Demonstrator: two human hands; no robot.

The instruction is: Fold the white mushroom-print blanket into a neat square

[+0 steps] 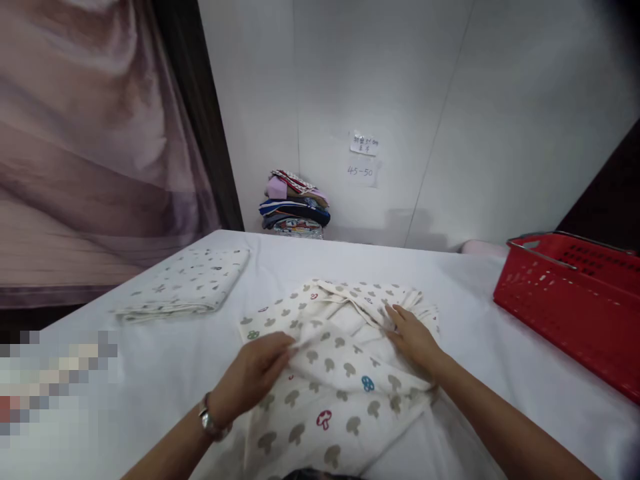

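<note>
A cream cloth with a mushroom print (340, 373) lies partly folded on the white table (165, 360) right in front of me. My left hand (255, 373), a watch on its wrist, is closed on a fold of the cloth at its left side. My right hand (413, 337) rests on the cloth's upper right part, fingers stretched out flat and pressing the fabric down.
A folded cream cloth with small prints (187, 287) lies at the table's left. A red plastic basket (575, 300) stands at the right edge. A stack of folded fabrics (295, 203) sits against the white back wall. A curtain hangs at the left.
</note>
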